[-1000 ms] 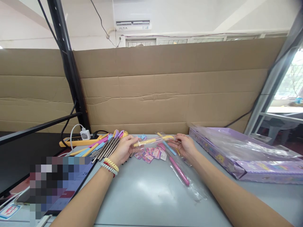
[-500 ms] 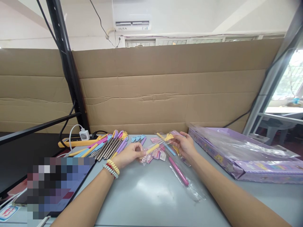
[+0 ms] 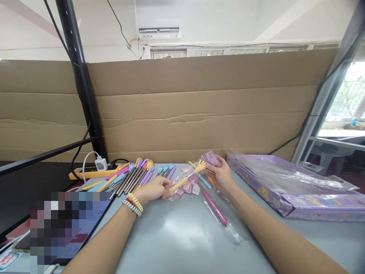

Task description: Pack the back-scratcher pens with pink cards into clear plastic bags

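Observation:
Between my hands is a yellow back scratcher point(image 3: 180, 184) with a hand-shaped head, inside a clear plastic bag. My left hand point(image 3: 155, 188) is closed on the handle end of the bag. Near the head, my right hand point(image 3: 220, 174) pinches the bag beside a small purple card point(image 3: 210, 157). Under and behind them lie more bagged back scratchers and pink cards point(image 3: 195, 189), partly hidden. A magenta-handled back scratcher point(image 3: 214, 207) in a clear bag lies on the table below my right hand.
Several unbagged back scratchers point(image 3: 134, 177) lie in a row at the left, with a smaller group point(image 3: 168, 170) alongside. A yellow power strip point(image 3: 85, 174) sits behind them. On the right stands a purple box point(image 3: 322, 207) with clear plastic over it. A cardboard panel point(image 3: 205, 125) closes the back.
The held back scratcher has shifted slightly left and turned, its handle end lower. The purple card by my right hand now stands up more clearly.

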Demonstrator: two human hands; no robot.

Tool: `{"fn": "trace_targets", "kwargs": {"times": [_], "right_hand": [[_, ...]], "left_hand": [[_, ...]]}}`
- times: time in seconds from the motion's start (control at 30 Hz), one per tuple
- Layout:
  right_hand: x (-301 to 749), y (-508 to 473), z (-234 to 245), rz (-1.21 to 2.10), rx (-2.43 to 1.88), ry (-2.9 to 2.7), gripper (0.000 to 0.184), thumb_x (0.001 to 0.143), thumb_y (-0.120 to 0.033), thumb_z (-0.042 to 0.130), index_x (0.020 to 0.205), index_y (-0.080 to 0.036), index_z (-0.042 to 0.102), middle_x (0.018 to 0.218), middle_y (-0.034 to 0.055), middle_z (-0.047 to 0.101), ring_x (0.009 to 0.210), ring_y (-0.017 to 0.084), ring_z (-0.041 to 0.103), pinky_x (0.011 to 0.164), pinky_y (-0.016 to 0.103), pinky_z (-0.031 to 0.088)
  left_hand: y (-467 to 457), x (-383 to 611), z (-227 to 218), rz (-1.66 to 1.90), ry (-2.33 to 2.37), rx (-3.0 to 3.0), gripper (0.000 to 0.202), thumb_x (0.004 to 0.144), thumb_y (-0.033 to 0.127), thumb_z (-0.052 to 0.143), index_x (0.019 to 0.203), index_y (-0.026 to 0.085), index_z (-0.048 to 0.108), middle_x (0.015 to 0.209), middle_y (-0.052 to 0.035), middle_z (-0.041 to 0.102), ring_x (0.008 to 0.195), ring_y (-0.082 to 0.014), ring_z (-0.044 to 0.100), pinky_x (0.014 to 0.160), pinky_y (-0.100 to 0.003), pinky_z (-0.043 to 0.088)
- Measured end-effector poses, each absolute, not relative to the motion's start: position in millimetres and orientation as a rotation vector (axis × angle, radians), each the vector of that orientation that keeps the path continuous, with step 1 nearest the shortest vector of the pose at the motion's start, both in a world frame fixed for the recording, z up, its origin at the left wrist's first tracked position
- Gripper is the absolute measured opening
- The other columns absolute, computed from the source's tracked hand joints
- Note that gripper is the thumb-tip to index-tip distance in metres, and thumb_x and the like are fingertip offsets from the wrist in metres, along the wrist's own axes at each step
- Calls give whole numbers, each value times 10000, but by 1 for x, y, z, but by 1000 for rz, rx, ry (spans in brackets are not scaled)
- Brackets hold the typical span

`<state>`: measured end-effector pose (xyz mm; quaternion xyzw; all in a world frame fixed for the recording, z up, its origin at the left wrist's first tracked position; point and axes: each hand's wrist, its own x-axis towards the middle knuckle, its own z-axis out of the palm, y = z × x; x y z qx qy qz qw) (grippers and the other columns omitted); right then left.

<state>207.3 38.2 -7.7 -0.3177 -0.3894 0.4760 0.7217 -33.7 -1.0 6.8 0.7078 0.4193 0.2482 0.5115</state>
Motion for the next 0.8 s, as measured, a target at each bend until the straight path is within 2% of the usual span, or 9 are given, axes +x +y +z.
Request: {"fn": "trace_targets", "kwargs": {"times": [0.2, 0.33, 0.43, 0.53, 0.57, 0.63, 0.8], "right_hand": [[208, 37, -5, 1094, -793, -893, 514, 570, -177, 731, 984, -218, 430, 746, -13, 598, 660, 165, 632, 513, 276, 559], [211, 40, -11, 1032, -987, -979, 486, 656, -320, 685, 1038, -222, 402, 808, 22, 598, 715, 191, 636, 517, 307, 551], [209, 36, -16, 720, -1103, -1369, 491, 679, -379, 655, 1085, -202, 443, 847, 41, 616, 718, 181, 611, 587, 316, 528], [198, 22, -13, 404, -1038, -1826, 290, 727, -386, 610, 927, -180, 568, 782, 38, 640, 679, 154, 575, 660, 306, 484], [193, 16, -11, 413, -1021, -1937, 226, 761, -396, 575, 829, -180, 587, 733, 33, 641, 643, 145, 565, 635, 293, 471], [181, 3, -7, 569, -1007, -2069, 240, 791, -414, 543, 763, -182, 596, 669, 26, 641, 607, 141, 561, 581, 269, 449], [163, -11, -8, 884, -916, -2049, 266, 775, -407, 579, 899, -174, 603, 776, 46, 685, 708, 161, 610, 625, 265, 457]], "left_hand": [[5, -32, -4, 664, 1128, 1714, 176, 607, 277, 656, 686, 145, 570, 535, 38, 464, 513, -107, 462, 472, -232, 373], [9, -29, -10, 833, 1120, 1695, 181, 627, 276, 643, 674, 154, 516, 553, 42, 479, 490, -95, 467, 495, -242, 404], [5, -24, -5, 976, 1038, 1523, 257, 593, 269, 693, 713, 160, 494, 619, 29, 514, 563, -118, 532, 558, -276, 460], [-1, -21, 1, 1010, 969, 1378, 362, 556, 269, 746, 812, 160, 515, 716, 4, 560, 643, -144, 578, 595, -300, 480], [-2, -20, 2, 1019, 945, 1379, 367, 558, 283, 754, 808, 156, 518, 707, 6, 560, 627, -136, 571, 581, -285, 471], [-4, -18, 3, 1024, 897, 1447, 346, 571, 317, 757, 759, 142, 526, 649, 20, 548, 564, -105, 534, 536, -244, 432], [-4, -15, -1, 957, 782, 1587, 332, 602, 379, 743, 719, 130, 556, 589, 16, 570, 537, -109, 529, 526, -235, 399]]}}
